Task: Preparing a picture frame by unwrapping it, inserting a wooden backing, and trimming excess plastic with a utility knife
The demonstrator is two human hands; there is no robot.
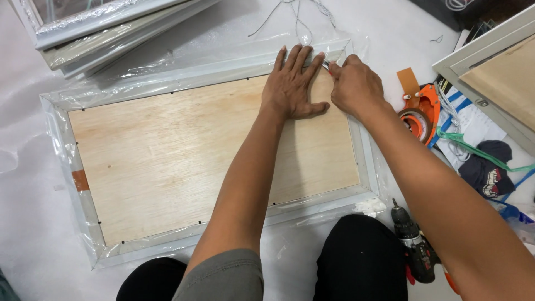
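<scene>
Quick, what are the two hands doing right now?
Left hand: open, pressed flat on the frame's plywood back.
Right hand: closed around a small tool at the frame's corner; too hidden to tell which tool.

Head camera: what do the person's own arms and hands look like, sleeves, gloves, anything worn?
Both hands are bare: no gloves, rings or watch show on the left hand or the right hand. Both forearms are uncovered. A grey-green short sleeve shows at the left upper arm near the bottom edge; the right arm's sleeve is out of view.

Orange tape dispenser (419, 111), cordless drill (413, 246), stacked frames (106, 30).
</scene>
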